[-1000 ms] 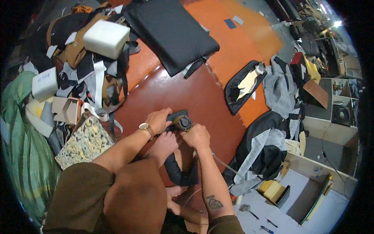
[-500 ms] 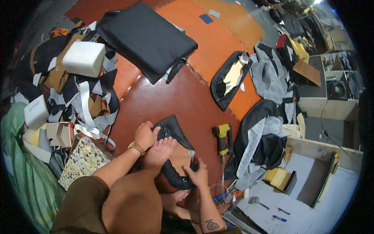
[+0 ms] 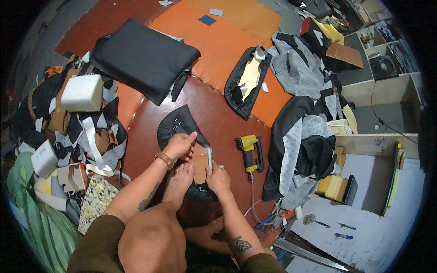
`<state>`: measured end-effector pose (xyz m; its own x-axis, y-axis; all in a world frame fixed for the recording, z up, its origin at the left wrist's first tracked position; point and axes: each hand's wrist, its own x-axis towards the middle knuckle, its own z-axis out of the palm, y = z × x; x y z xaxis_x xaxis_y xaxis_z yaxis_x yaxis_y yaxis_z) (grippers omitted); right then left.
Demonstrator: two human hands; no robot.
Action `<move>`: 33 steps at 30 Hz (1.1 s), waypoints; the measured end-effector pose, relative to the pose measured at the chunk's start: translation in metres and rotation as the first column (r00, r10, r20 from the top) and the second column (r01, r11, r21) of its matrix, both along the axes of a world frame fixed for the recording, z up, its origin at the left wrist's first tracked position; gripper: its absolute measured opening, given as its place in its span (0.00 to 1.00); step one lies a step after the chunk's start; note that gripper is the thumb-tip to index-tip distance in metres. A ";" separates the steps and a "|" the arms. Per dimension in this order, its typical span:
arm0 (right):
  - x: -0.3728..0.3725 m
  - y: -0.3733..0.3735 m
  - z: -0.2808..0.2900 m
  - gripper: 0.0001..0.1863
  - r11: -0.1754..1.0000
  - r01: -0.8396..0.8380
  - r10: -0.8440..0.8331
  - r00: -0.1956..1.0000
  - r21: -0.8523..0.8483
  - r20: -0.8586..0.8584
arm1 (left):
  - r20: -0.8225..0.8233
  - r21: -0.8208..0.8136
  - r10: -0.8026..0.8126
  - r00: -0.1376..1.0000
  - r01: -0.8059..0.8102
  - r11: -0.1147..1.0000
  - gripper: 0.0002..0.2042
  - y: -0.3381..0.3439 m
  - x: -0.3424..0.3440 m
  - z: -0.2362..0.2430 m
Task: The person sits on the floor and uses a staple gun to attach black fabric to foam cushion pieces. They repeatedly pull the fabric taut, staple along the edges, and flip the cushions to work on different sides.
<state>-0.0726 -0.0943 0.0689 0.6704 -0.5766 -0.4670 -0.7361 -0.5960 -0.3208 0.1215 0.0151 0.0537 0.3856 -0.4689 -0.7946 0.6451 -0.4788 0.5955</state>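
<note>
Head view, looking down at a seated person working on the floor [image 3: 214, 123]. The left hand [image 3: 180, 144] lies palm down on a black cover piece [image 3: 175, 127], fingers together and flat, pressing it against a brown board [image 3: 199, 161]; a band sits on that wrist. The right hand [image 3: 217, 178] is at the board's near edge, fingers pinched on a narrow pale strip [image 3: 209, 157] that stands up between the two hands (whether the strip is part of the cover cannot be told). A bare foot [image 3: 178, 179] rests on the same workpiece, between the forearms. The black cover piece lies on the dark red floor mat, just in front of the knees; its near part is hidden under hands and foot.

A yellow staple gun [image 3: 249, 152] lies just right of the right hand, untouched, its hose trailing toward the lower edge. A flat black cushion [image 3: 143, 57] lies well beyond. Left, a heap of scraps [image 3: 86, 132] carries a white foam block [image 3: 83, 92]. At far right, open wooden compartments [image 3: 382, 59] hold dark items too small to identify.
</note>
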 end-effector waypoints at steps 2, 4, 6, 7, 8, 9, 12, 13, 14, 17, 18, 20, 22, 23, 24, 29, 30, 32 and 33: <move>0.005 -0.009 0.001 0.21 0.995 -0.074 0.079 0.994 0.061 -0.078 | -0.061 0.036 -0.043 0.997 0.045 0.998 0.26 -0.013 -0.007 0.006; 0.017 -0.019 0.000 0.21 0.987 -0.146 0.154 0.981 0.074 -0.117 | -0.022 0.081 -0.097 0.995 0.099 0.992 0.28 -0.024 -0.015 0.015; 0.028 -0.028 0.002 0.22 0.977 -0.212 0.215 0.967 0.037 -0.139 | -0.009 0.100 -0.209 0.978 0.209 0.973 0.30 -0.031 -0.033 0.001; 0.033 -0.031 0.002 0.20 0.970 -0.243 0.242 0.966 -0.003 -0.096 | 0.009 0.104 -0.263 0.965 0.261 0.960 0.31 -0.037 -0.034 -0.002; 0.037 -0.033 0.003 0.18 0.961 -0.273 0.271 0.961 -0.045 -0.053 | 0.251 0.176 -0.413 0.875 0.379 0.909 0.38 -0.041 -0.034 -0.005; 0.037 -0.032 0.003 0.17 0.949 -0.302 0.302 0.953 -0.089 -0.011 | 0.364 0.242 -0.476 0.800 0.412 0.878 0.38 -0.042 -0.038 -0.008; 0.031 -0.016 -0.001 0.09 0.881 -0.450 0.459 0.888 -0.149 0.028 | 0.599 0.427 -0.568 0.564 0.375 0.823 0.35 -0.042 -0.044 -0.014; 0.028 -0.010 0.002 0.08 0.857 -0.487 0.500 0.865 -0.171 0.046 | 0.580 0.407 -0.575 0.577 0.406 0.818 0.34 -0.036 -0.045 -0.022; 0.030 -0.004 0.012 0.08 0.867 -0.477 0.490 0.868 -0.144 0.076 | 0.560 0.391 -0.581 0.591 0.430 0.814 0.34 -0.025 -0.045 -0.029; 0.026 0.004 0.008 0.10 0.872 -0.468 0.479 0.876 -0.143 0.061 | 0.622 0.302 -0.478 0.620 0.373 0.877 0.33 -0.002 -0.057 -0.037; 0.025 0.002 0.007 0.11 0.884 -0.456 0.465 0.878 -0.101 0.109 | 0.652 0.273 -0.415 0.635 0.314 0.909 0.33 0.002 -0.062 -0.040; 0.019 -0.012 0.008 0.13 0.896 -0.443 0.437 0.878 -0.012 0.195 | 0.653 0.272 -0.389 0.650 0.278 0.921 0.33 0.006 -0.064 -0.037; 0.004 -0.043 0.003 0.16 0.946 -0.320 0.298 0.922 0.055 0.248 | 0.601 0.333 -0.471 0.646 0.334 0.882 0.29 0.008 -0.058 -0.024; 0.008 -0.062 0.004 0.15 0.974 -0.226 0.220 0.959 0.008 0.180 | 0.586 0.378 -0.512 0.628 0.347 0.858 0.27 0.010 -0.056 -0.022; 0.002 -0.085 -0.001 0.13 0.986 -0.108 0.146 0.926 -0.128 0.347 | 0.576 0.409 -0.545 0.609 0.363 0.837 0.26 0.010 -0.056 -0.019; 0.018 -0.133 0.000 0.45 0.959 0.090 -0.114 0.991 -0.270 -0.077 | 0.630 0.457 -0.538 0.560 0.293 0.840 0.25 0.020 -0.058 -0.034; 0.022 -0.134 0.000 0.47 0.955 0.108 -0.140 0.985 -0.276 -0.097 | 0.620 0.476 -0.555 0.554 0.297 0.828 0.24 0.020 -0.058 -0.037; 0.019 -0.137 -0.005 0.52 0.945 0.145 -0.193 0.971 -0.292 -0.140 | 0.602 0.497 -0.575 0.554 0.304 0.813 0.23 0.018 -0.060 -0.034; 0.014 -0.138 -0.007 0.53 0.957 0.139 -0.178 0.975 -0.255 -0.136 | 0.594 0.501 -0.579 0.559 0.306 0.810 0.22 0.016 -0.061 -0.032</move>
<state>-0.0581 -0.2324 0.0617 0.4912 -0.7783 -0.3911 -0.8566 -0.5131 -0.0549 0.0607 0.0309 0.0212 0.6845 -0.5248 -0.5060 -0.2450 -0.8193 0.5184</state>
